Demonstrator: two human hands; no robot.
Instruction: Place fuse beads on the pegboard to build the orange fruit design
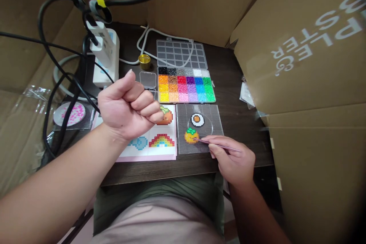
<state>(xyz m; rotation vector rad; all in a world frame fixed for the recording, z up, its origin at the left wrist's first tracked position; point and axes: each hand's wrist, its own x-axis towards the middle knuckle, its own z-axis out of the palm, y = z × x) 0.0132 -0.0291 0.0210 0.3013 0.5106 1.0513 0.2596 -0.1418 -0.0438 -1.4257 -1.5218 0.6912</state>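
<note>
My right hand (236,160) grips thin tweezers (220,145). Their tips touch or hover just over an orange persimmon-like bead figure (191,136) with green leaves. This figure and a fried-egg bead figure (197,119) lie on a clear pegboard (183,112). My left hand (130,106) is raised over a pattern sheet (162,154), its fingers curled into a fist and the thumb pointing up; nothing shows in it. Printed on the sheet are a rainbow, a blue shape and an orange fruit, partly covered by that hand.
Behind the pegboard stands an open bead box (184,84) with sorted colours. A gold cup (144,61), a power strip (105,68) and black cables (42,45) are at the left. A white dish (61,114) holds pink beads. Cardboard walls (309,152) surround the table.
</note>
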